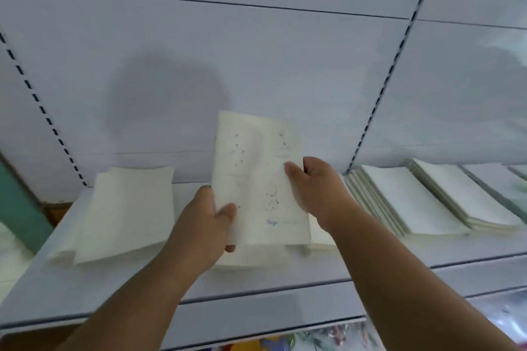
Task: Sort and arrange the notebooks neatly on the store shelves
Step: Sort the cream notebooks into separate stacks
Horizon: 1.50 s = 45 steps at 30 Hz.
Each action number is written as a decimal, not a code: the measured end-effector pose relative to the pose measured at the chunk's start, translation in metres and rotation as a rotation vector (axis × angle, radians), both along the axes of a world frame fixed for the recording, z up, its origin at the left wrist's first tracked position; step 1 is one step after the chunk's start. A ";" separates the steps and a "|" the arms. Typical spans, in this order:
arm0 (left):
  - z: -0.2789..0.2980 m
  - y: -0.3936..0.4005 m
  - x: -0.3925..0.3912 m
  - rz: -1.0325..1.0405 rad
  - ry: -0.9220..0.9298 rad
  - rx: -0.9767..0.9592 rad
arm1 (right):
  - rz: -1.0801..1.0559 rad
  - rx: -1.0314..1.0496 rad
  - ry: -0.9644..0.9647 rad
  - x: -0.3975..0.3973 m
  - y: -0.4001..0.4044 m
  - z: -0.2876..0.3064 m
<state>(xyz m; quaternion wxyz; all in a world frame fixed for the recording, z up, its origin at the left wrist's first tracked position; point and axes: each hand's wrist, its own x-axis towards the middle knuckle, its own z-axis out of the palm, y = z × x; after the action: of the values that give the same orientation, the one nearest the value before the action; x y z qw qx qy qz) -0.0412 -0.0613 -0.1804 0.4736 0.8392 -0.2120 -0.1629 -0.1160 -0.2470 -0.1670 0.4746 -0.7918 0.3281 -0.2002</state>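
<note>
— How far is the sorting getting?

— Partway, I'd say. The right-hand stacks (410, 202) are lying squared up on the shelf (285, 279), but the left pile (122, 214) is sitting fanned and crooked.

— And the hands?

— The left hand (199, 225) and the right hand (319, 191) are both gripping one notebook (256, 179), fingers curled round its side edges, holding it upright over another low pile at the middle.

— The place itself?

— Pale metal shelving with slotted uprights (390, 71), and colourful goods are showing on the tier below.
</note>
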 end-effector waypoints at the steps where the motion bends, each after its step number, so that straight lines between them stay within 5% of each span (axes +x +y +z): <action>1: -0.002 -0.019 -0.007 -0.013 0.000 0.007 | -0.014 -0.062 0.053 -0.009 -0.019 0.000; 8: -0.027 -0.129 -0.043 -0.201 0.044 0.311 | 0.087 -0.506 0.559 -0.052 -0.140 -0.007; 15: -0.043 -0.166 -0.042 -0.215 -0.301 0.755 | 0.206 -0.650 0.792 -0.032 -0.164 -0.036; 23: -0.013 -0.105 -0.031 0.088 -0.458 0.587 | 0.436 -0.442 0.357 -0.012 -0.093 -0.026; 27: -0.005 -0.022 -0.006 0.229 -0.565 0.586 | 0.601 -0.322 0.299 0.029 -0.012 -0.015; 31: 0.002 0.065 0.028 0.258 -0.778 0.605 | 0.657 -0.301 0.374 0.099 0.068 -0.026; 36: 0.002 0.155 0.081 0.238 -0.810 0.527 | 0.572 -0.442 0.607 0.162 0.133 -0.060; 41: -0.001 0.197 0.120 0.193 -0.608 0.492 | 0.439 -0.517 0.599 0.175 0.147 -0.042; 45: -0.006 0.200 0.135 0.224 -0.248 0.121 | 0.339 -0.358 0.047 0.159 0.168 -0.002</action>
<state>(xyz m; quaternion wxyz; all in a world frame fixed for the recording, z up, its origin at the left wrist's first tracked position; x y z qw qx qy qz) 0.0938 0.1384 -0.1866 0.4078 0.8981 -0.1636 -0.0166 0.0429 -0.0789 -0.1691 0.3457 -0.9115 0.1605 -0.1543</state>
